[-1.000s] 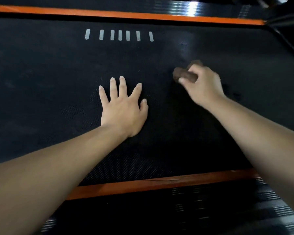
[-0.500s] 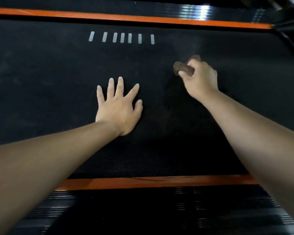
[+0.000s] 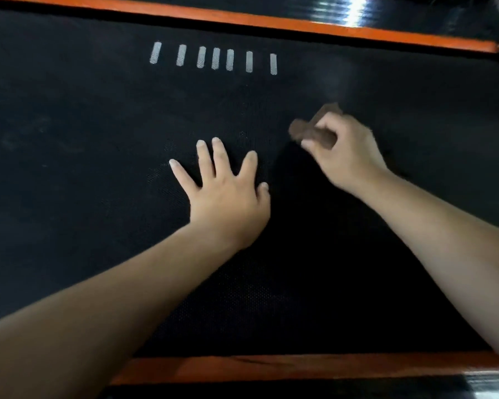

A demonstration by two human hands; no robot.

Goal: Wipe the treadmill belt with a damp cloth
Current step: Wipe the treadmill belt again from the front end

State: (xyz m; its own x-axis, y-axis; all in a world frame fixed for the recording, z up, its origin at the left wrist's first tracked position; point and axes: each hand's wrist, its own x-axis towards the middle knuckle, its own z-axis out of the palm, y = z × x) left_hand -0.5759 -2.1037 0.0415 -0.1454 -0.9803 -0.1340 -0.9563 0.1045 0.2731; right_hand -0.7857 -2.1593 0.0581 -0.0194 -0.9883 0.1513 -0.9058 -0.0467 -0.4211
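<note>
The black textured treadmill belt (image 3: pixel 84 145) fills most of the view. My left hand (image 3: pixel 228 194) lies flat on the belt near its middle, fingers spread and straight. To its right, my right hand (image 3: pixel 346 154) grips a bunched brown cloth (image 3: pixel 308 132), pressed against the belt. The cloth sticks out past the thumb and above the knuckles; the rest of it is hidden inside the fist. The right hand is slightly blurred.
Orange side rails run along the far edge (image 3: pixel 271 21) and the near edge (image 3: pixel 300 367) of the belt. A row of several short white marks (image 3: pixel 213 57) is printed on the belt beyond the left hand. Glossy black deck trim lies outside both rails.
My right hand with the cloth has slid a short way back toward me and the left after moving away. The left hand stays flat on the belt.
</note>
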